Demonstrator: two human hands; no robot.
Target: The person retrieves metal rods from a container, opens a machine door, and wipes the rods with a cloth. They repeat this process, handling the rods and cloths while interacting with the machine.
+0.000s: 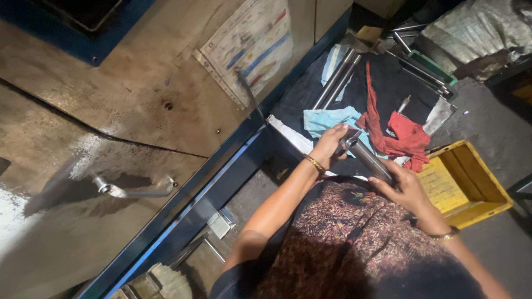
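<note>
A thick metal cylinder [368,157] is held between both hands over a low bench. My right hand [405,188] grips its near end from below. At the cylinder's far end, my left hand [330,143] closes its fingers around the tip, a gold bangle on that wrist. Just beyond the hands lie a light blue cloth [327,119] and a red cloth [403,137] on a dark cloth-covered surface [388,83]. Two long metal rods [336,78] lie side by side on that surface.
A yellow plastic crate [470,182] sits on the floor at right. At left is a large metal cabinet face with a blue frame [221,166], a lever handle [133,190] and a printed sheet [252,44]. Metal parts and a grey sack [476,33] lie at top right.
</note>
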